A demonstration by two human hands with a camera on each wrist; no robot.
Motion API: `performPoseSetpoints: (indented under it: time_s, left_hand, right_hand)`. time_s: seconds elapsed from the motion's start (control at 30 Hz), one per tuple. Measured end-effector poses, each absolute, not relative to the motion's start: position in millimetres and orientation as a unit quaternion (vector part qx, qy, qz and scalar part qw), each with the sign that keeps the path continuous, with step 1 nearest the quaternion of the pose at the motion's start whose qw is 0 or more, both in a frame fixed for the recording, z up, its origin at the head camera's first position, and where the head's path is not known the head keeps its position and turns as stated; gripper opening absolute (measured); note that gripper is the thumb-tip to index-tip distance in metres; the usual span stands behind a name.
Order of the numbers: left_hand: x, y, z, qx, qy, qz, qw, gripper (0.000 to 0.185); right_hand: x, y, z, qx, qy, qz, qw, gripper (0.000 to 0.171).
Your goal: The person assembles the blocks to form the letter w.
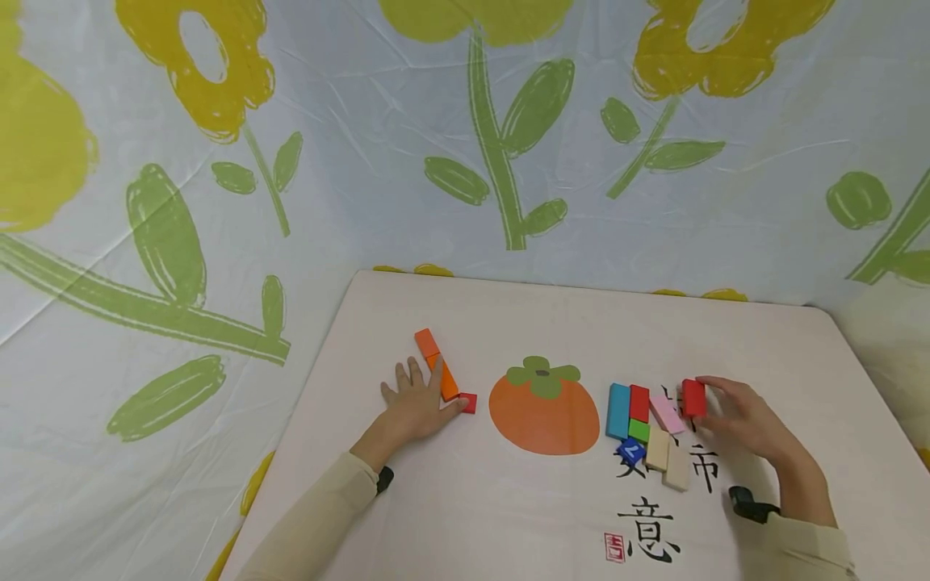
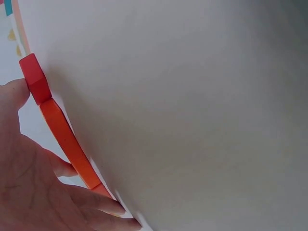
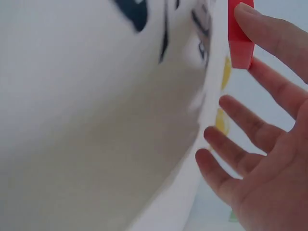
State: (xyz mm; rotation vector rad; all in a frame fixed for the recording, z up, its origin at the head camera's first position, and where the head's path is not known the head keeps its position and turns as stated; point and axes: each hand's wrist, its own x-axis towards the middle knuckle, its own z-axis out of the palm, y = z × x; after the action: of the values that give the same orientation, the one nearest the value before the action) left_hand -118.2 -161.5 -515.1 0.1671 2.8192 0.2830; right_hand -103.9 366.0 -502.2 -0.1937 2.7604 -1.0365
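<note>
My left hand (image 1: 416, 407) lies spread over the left part of the table, its fingers straight. Its thumb touches the small red block (image 1: 468, 403), and the index finger rests along the long orange block (image 1: 442, 378). A shorter orange block (image 1: 426, 343) continues the line at the far end. On the right side, my right hand (image 1: 748, 415) pinches a red rectangular block (image 1: 693, 398) between thumb and index finger. In the right wrist view that red block (image 3: 240, 41) shows at the top, while the other fingers are spread apart and hold nothing.
Left of my right hand lies a group of blocks: blue (image 1: 618, 410), red (image 1: 638, 403), pink (image 1: 666, 413), green (image 1: 638, 430), dark blue (image 1: 630, 451), and two wooden ones (image 1: 657, 449). A printed persimmon (image 1: 545, 415) marks the table's middle. Flowered cloth (image 1: 450, 218) hangs behind.
</note>
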Motion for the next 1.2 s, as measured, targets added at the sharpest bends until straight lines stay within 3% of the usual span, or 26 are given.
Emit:
performPoseSetpoints:
  time_s: [0.47, 1.2]
  left_hand:
    - [-117.6, -161.1, -515.0, 0.059, 0.982, 0.098, 0.152, 0.102]
    - [-119.4, -160.9, -517.8, 0.054, 0.983, 0.082, 0.157, 0.101]
  right_hand:
    - [-109.6, 319.1, -482.1, -0.068, 0.919, -0.385, 0.045, 0.071]
    - [-132.2, 185.4, -491.8, -0.101, 0.901, -0.419, 0.047, 0.068]
